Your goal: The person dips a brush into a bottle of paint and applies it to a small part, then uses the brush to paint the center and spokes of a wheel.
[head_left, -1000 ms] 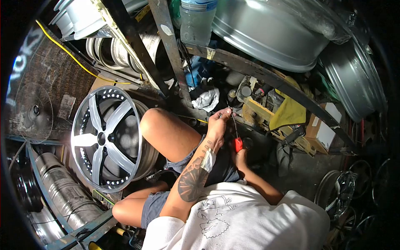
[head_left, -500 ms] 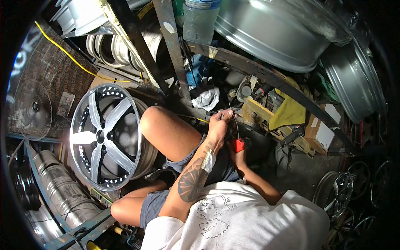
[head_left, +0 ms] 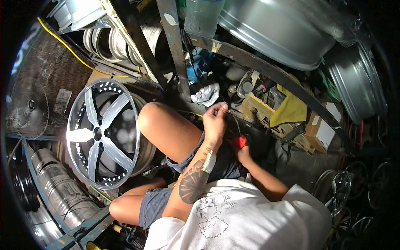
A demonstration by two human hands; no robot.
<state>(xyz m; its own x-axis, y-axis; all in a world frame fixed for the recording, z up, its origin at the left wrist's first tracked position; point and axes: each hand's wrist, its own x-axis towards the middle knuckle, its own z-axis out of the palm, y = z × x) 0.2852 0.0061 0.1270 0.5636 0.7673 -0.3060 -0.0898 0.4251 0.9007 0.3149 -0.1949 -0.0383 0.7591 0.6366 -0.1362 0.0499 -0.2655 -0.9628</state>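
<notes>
My left hand (head_left: 215,118), on the tattooed arm, is raised in front of my lap with its fingers curled and pressed together near the thumb. Anything between those fingertips is too small to make out. Lower and to the right, my right hand (head_left: 243,153) is closed on a red object (head_left: 240,141), partly in shadow. A thin dark cord (head_left: 238,125) rises from the red object. Beside my bent knee, a silver and black five-spoke wheel rim (head_left: 111,148) stands upright.
A dark metal frame (head_left: 266,68) crosses above, with large silver rims (head_left: 271,37) behind it. A yellow cloth (head_left: 288,109), a cardboard box (head_left: 318,133) and a crumpled white cloth (head_left: 206,94) lie ahead. A fan (head_left: 30,106) stands far left; more rims (head_left: 62,187) are below it.
My left hand has moved slightly left and up, away from the cord and red object. My right hand and the red object have shifted slightly right. The view has tilted a little.
</notes>
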